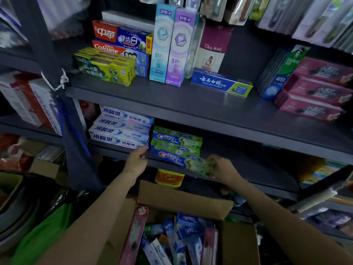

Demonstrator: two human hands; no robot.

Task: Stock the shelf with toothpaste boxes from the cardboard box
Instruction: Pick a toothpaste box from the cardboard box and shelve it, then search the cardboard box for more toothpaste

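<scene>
A green and blue Crest toothpaste box [183, 159] lies at the front of the lower shelf [248, 169], below a stack of the same boxes [176, 139]. My right hand [222, 167] pinches its right end. My left hand [136, 161] grips the shelf's front edge beside a stack of white and blue boxes [120, 129]. The open cardboard box [181, 201] stands below my arms, with several toothpaste boxes [183, 238] jumbled inside.
The upper shelf [191, 104] carries Colgate boxes [118, 48], green children's boxes [105, 66], two upright boxes [172, 46], a blue flat box [219, 82] and pink boxes [315, 88]. An orange tub [169, 177] sits under the lower shelf. A green bag [44, 232] lies at the left.
</scene>
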